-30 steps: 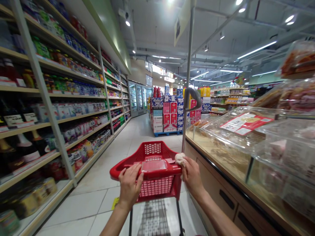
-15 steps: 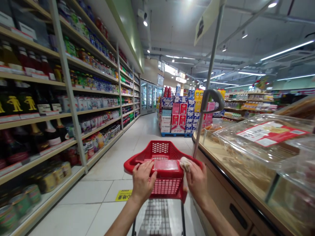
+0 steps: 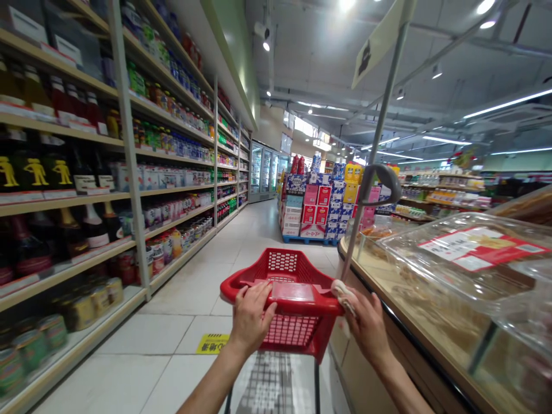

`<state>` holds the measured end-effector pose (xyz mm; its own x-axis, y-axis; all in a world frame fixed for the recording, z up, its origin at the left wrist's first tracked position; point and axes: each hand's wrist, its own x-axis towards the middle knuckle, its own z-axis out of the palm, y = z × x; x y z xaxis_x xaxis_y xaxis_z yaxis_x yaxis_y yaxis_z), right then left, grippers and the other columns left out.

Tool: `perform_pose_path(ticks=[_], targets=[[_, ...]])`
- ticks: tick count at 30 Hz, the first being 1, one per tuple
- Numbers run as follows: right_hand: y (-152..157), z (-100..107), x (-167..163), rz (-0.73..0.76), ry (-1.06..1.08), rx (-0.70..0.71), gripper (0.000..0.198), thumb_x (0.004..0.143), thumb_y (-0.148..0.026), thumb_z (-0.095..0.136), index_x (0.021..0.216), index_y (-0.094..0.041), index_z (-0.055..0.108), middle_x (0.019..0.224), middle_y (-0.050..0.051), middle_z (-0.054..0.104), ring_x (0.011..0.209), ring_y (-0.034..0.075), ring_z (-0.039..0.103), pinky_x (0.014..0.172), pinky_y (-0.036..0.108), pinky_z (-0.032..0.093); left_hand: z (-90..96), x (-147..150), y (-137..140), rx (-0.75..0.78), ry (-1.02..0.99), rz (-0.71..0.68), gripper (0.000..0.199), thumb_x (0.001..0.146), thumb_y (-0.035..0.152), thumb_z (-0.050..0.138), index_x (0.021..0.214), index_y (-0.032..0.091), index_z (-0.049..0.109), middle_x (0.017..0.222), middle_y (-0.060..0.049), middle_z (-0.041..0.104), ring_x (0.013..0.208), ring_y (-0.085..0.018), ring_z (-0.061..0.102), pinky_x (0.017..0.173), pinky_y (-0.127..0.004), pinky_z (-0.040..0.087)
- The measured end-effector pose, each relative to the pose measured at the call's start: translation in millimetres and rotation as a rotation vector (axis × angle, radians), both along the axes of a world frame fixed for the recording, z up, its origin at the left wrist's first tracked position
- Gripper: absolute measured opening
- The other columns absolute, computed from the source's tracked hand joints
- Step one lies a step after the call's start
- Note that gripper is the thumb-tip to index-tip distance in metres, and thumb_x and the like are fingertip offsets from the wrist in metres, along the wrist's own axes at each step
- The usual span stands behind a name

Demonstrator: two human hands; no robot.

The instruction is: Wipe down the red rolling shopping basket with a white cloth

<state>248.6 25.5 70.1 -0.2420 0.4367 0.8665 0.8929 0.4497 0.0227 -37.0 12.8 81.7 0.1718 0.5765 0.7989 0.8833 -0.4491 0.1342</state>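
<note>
A red plastic shopping cart (image 3: pixel 293 261) is in front of me in the head view, its basket made of lattice walls. My left hand (image 3: pixel 254 316) is closed over the left part of the cart's handle, fingers on top and thumb on the near side. A clear panel (image 3: pixel 293 291) is set in the handle's middle. In my right hand (image 3: pixel 366 322) is a crumpled white cloth (image 3: pixel 344 292), pressed against the right end of the handle. The fingertips of this hand are partly hidden by the cloth.
Shelves (image 3: pixel 172 187) with bottles and cans line the left side. On the right stands a counter (image 3: pixel 362 276) with clear food boxes (image 3: pixel 466 241) and a metal pole (image 3: pixel 383 126). Stacked cartons (image 3: pixel 314 207) stand ahead. A yellow sticker (image 3: pixel 212 344) lies on the tiled floor.
My right hand has slid with the cloth to the right along the handle, to its outer end. My left hand stays on the handle. The view has shifted slightly.
</note>
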Motion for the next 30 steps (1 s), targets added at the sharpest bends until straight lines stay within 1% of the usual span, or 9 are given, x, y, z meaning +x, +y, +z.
perform_pose_path(ticks=[4, 9, 12, 16, 21, 23, 25, 28, 30], targets=[[-4.2, -2.7, -31.0, 0.009, 0.138, 0.057, 0.025, 0.085, -0.027, 0.038, 0.099, -0.019, 0.057, 0.104, 0.009, 0.062, 0.1, 0.02, 0.055, 0.095, 0.045, 0.028, -0.2, 13.5, -1.4, -0.021, -0.009, 0.013, 0.034, 0.081, 0.028, 0.043, 0.111, 0.015, 0.051, 0.115, -0.009, 0.057, 0.106, -0.021, 0.05, 0.093, -0.044, 0.028], [-13.0, 6.1, -91.6, 0.161, 0.074, 0.044, 0.025, 0.084, -0.021, 0.04, 0.103, -0.02, 0.056, 0.116, 0.007, 0.056, 0.116, 0.02, 0.043, 0.1, 0.042, 0.025, 5.1, 27.5, -4.9, -0.095, 0.03, 0.003, 0.034, 0.08, 0.027, 0.043, 0.112, 0.016, 0.051, 0.115, -0.009, 0.057, 0.107, -0.021, 0.05, 0.092, -0.042, 0.032], [-7.8, 4.7, -79.7, 0.074, 0.084, 0.009, 0.026, 0.085, -0.023, 0.039, 0.106, -0.021, 0.055, 0.115, 0.008, 0.056, 0.109, 0.019, 0.049, 0.101, 0.046, 0.018, 18.4, 13.3, -7.2, -0.197, 0.086, 0.018, 0.036, 0.08, 0.035, 0.043, 0.111, 0.017, 0.052, 0.117, -0.01, 0.056, 0.108, -0.023, 0.049, 0.092, -0.043, 0.032], [8.5, -5.8, -47.7, -0.018, 0.151, 0.003, 0.03, 0.087, -0.027, 0.033, 0.109, -0.018, 0.052, 0.117, 0.011, 0.055, 0.11, 0.021, 0.049, 0.098, 0.048, 0.019, 39.5, -2.0, -10.0, -0.399, 0.116, 0.085, 0.035, 0.081, 0.044, 0.037, 0.081, 0.018, 0.061, 0.092, -0.007, 0.065, 0.091, -0.022, 0.056, 0.09, -0.046, 0.033], [33.7, -5.9, -26.3, -0.088, 0.2, -0.076, 0.036, 0.087, -0.029, 0.027, 0.114, -0.018, 0.05, 0.118, 0.01, 0.054, 0.112, 0.022, 0.046, 0.096, 0.051, 0.02, 42.1, 31.4, -16.7, -0.413, 0.123, 0.114, 0.035, 0.081, 0.042, 0.037, 0.074, 0.016, 0.06, 0.079, -0.007, 0.064, 0.084, -0.021, 0.056, 0.091, -0.043, 0.034], [37.4, -0.6, -23.7, -0.1, 0.219, -0.114, 0.038, 0.087, -0.03, 0.027, 0.114, -0.017, 0.051, 0.117, 0.011, 0.054, 0.113, 0.023, 0.046, 0.095, 0.05, 0.023, 36.0, 49.5, -20.8, -0.388, 0.097, 0.072, 0.03, 0.08, 0.038, 0.04, 0.08, 0.015, 0.059, 0.082, -0.008, 0.064, 0.086, -0.022, 0.055, 0.09, -0.042, 0.035], [30.8, 4.5, -28.8, -0.073, 0.239, -0.123, 0.039, 0.087, -0.03, 0.026, 0.112, -0.015, 0.052, 0.118, 0.012, 0.054, 0.113, 0.022, 0.045, 0.095, 0.047, 0.026, 30.5, 60.7, -24.1, -0.367, 0.077, -0.061, 0.027, 0.077, 0.034, 0.045, 0.091, 0.015, 0.057, 0.091, -0.008, 0.063, 0.091, -0.021, 0.054, 0.091, -0.041, 0.036], [2.8, 6.4, -48.7, 0.06, 0.189, -0.141, 0.037, 0.087, -0.023, 0.026, 0.11, -0.019, 0.053, 0.12, 0.008, 0.053, 0.116, 0.019, 0.043, 0.098, 0.043, 0.024, 26.0, 57.3, -23.4, -0.369, 0.07, -0.331, 0.044, 0.076, 0.034, 0.047, 0.117, 0.017, 0.044, 0.12, -0.01, 0.051, 0.112, -0.022, 0.043, 0.097, -0.041, 0.031], [-17.9, 4.1, -62.0, 0.152, 0.123, -0.159, 0.035, 0.086, -0.02, 0.029, 0.113, -0.021, 0.052, 0.121, 0.005, 0.052, 0.118, 0.018, 0.041, 0.1, 0.041, 0.022, 23.6, 45.0, -19.0, -0.446, 0.034, -0.373, 0.055, 0.077, 0.041, 0.044, 0.126, 0.017, 0.033, 0.133, -0.011, 0.038, 0.122, -0.023, 0.032, 0.101, -0.046, 0.025]])
